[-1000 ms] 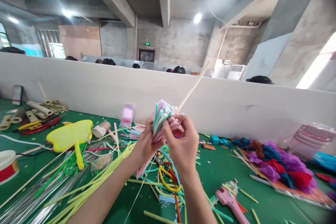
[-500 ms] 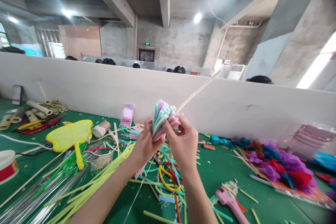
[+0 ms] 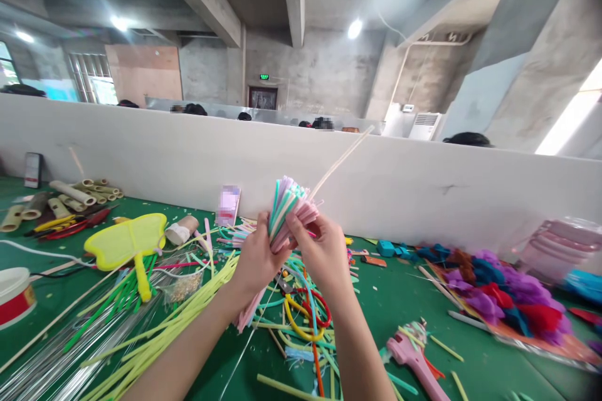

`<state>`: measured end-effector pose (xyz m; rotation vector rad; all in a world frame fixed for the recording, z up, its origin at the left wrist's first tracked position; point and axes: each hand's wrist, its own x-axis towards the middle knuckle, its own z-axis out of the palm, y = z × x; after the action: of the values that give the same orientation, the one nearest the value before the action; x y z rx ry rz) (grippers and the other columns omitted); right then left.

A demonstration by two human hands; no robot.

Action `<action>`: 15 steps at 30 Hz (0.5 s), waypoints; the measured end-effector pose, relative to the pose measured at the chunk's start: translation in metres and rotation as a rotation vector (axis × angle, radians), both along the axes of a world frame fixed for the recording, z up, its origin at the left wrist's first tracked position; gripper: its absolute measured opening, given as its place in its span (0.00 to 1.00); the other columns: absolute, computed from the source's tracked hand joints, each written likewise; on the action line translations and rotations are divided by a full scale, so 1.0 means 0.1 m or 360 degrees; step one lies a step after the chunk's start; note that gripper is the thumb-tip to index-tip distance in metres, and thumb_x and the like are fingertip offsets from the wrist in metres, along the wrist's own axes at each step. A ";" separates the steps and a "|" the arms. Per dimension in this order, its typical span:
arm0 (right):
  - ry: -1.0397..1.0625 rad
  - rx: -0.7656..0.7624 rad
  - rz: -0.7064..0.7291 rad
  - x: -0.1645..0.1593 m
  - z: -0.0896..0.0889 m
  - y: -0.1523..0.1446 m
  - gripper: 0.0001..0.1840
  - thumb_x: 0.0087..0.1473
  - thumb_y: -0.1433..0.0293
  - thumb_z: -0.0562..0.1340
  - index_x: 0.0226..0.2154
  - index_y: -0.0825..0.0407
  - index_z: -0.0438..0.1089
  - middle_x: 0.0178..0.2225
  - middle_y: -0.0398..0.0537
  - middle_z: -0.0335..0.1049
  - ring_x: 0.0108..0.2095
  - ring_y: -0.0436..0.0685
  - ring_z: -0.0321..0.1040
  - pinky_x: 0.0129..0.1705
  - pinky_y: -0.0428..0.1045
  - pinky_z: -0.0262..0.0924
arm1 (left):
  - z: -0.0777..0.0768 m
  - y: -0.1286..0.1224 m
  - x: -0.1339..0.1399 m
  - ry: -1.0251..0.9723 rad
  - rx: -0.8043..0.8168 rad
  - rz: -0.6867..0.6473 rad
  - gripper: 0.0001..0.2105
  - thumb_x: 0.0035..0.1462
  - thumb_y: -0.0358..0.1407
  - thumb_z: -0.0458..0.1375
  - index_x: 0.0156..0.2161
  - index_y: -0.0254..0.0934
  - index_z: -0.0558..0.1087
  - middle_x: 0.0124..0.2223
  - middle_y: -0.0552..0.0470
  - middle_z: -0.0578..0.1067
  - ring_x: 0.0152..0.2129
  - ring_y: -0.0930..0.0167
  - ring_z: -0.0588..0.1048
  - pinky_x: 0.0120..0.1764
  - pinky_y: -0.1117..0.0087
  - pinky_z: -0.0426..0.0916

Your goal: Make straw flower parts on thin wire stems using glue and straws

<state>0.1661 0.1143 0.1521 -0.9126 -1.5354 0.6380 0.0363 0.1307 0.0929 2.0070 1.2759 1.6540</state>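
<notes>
Above the middle of the table, my left hand [image 3: 263,250] is wrapped round a bundle of pipe cleaners [image 3: 286,207] in lilac, pink, white and mint green. The bundle's upper ends fan out, and a pink tail shows below my wrist. My right hand [image 3: 324,247] is closed at the bundle's right side, thumb pressed on the pink stems. A pale double strand [image 3: 341,163] sticks up to the right from the bundle; where it is held is hidden. Beneath my hands lie yellow-and-red-handled pliers [image 3: 298,319] among loose stems.
Yellow-green pipe cleaners [image 3: 183,326] lie left, beside a yellow butterfly-shaped piece [image 3: 125,241] and bamboo tubes [image 3: 70,194]. A pink glue gun [image 3: 414,354] is at right, near a pile of coloured fluff [image 3: 508,291]. A white partition [image 3: 399,194] stands behind the table.
The bundle has tipped slightly left, and the pale strand's tip has swung left and a bit lower. My right hand has shifted slightly left; both hands keep hold.
</notes>
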 end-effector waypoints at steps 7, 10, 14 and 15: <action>0.0209 0.0087 -0.0128 0.15 0.07 -0.05 0.17 0.57 0.57 0.63 0.26 0.52 0.68 0.19 0.41 0.66 0.21 0.51 0.63 0.24 0.47 0.58 | -0.06 0.00 0.03 0.0280 0.0016 0.0117 0.22 0.55 0.33 0.57 0.54 0.39 0.58 0.39 0.47 0.78 0.33 0.59 0.80 0.35 0.63 0.70; 0.0331 0.0133 -0.0225 0.27 0.12 -0.09 0.17 0.56 0.57 0.65 0.26 0.53 0.69 0.19 0.40 0.65 0.20 0.50 0.62 0.23 0.47 0.57 | -0.10 0.01 0.02 0.0376 0.0029 0.0113 0.23 0.55 0.34 0.58 0.54 0.40 0.57 0.37 0.48 0.78 0.31 0.58 0.80 0.33 0.64 0.69; 0.0486 0.0269 -0.0373 0.43 0.19 -0.15 0.15 0.56 0.58 0.67 0.27 0.53 0.71 0.20 0.41 0.67 0.21 0.49 0.62 0.25 0.47 0.58 | -0.11 0.02 -0.02 0.0529 0.0118 0.0171 0.23 0.55 0.35 0.59 0.54 0.41 0.58 0.36 0.48 0.79 0.31 0.57 0.81 0.30 0.65 0.70; 0.0549 0.0326 -0.0417 0.47 0.22 -0.17 0.15 0.55 0.59 0.68 0.26 0.53 0.71 0.20 0.40 0.67 0.21 0.49 0.62 0.25 0.47 0.58 | -0.10 0.02 -0.04 0.0598 0.0137 0.0180 0.23 0.55 0.35 0.58 0.55 0.41 0.57 0.36 0.48 0.79 0.31 0.57 0.81 0.30 0.65 0.70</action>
<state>0.2132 0.0970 0.1738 -0.7841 -1.1268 0.4141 0.0322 0.1329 0.0825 2.4243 1.4847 1.4432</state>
